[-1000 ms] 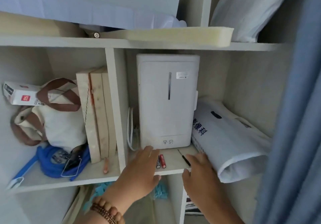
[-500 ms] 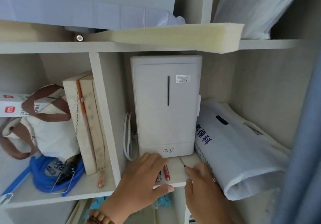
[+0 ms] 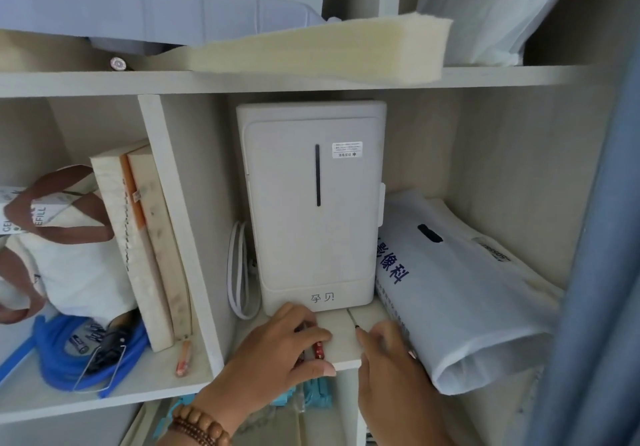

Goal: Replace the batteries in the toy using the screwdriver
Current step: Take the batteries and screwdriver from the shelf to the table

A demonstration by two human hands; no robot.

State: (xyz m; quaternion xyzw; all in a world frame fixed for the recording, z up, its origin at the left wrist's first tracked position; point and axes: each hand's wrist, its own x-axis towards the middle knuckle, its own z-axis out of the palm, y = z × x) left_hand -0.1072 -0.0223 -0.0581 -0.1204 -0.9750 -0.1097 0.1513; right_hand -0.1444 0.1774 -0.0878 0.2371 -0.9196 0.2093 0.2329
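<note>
Two small batteries (image 3: 318,350), one red and one dark, lie on the shelf board (image 3: 343,359) in front of a white appliance. My left hand (image 3: 277,352) lies over them with fingers curled on top and the thumb along the board's front edge. Only their near ends show. A thin screwdriver (image 3: 352,319) lies to the right. Its metal shaft sticks out beyond my right hand (image 3: 391,359), whose fingertips close over the handle and hide it. No toy is in view.
The white appliance (image 3: 311,203) stands upright at the back of the compartment, with a coiled white cable (image 3: 239,272) at its left. A white plastic bag (image 3: 460,293) fills the right side. Books (image 3: 145,245), a tote bag (image 3: 65,265) and a blue strap (image 3: 52,359) occupy the left compartment.
Both hands have moved forward onto the shelf. The left hand's fingers now cover the batteries, and the right hand now covers the screwdriver handle. The camera has come closer.
</note>
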